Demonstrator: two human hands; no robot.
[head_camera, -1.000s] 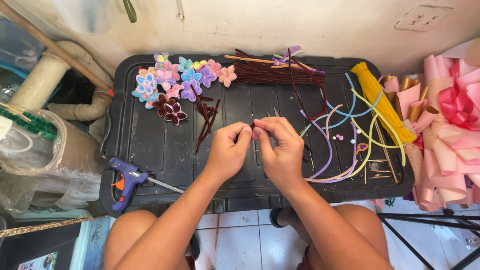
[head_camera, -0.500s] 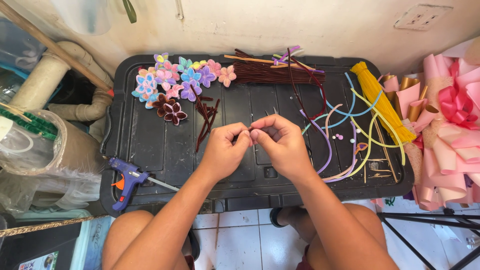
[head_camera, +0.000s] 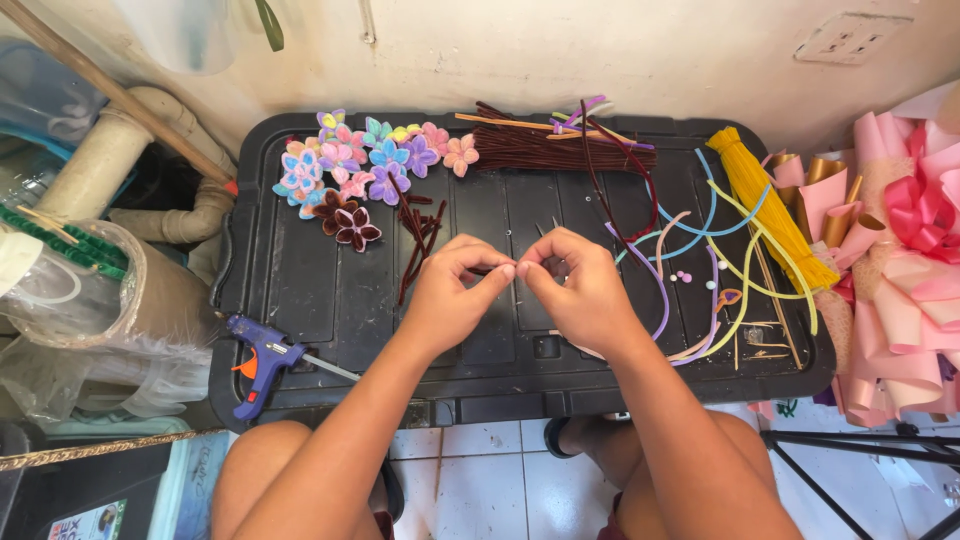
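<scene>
Blue glue gun (head_camera: 258, 362) parked at lid's left edge, within reach. Finished flowers (head_camera: 350, 175) grouped far left, clear of work zone. Left hand (head_camera: 450, 295) and right hand (head_camera: 580, 295) meeting fingertip to fingertip over black bin lid (head_camera: 300, 290), both pinched narrow on small piece, possibly maroon pipe-cleaner, hardly visible. Coloured stems (head_camera: 700, 250) fanned right.

I see a pale, stained wall (head_camera: 560, 50) with a socket plate (head_camera: 850, 35) at upper right. White tiled floor (head_camera: 500, 470) lies below. Beige pipes (head_camera: 110, 165) run at left. A black tripod leg (head_camera: 860, 445) crosses the lower right. Light is even.
</scene>
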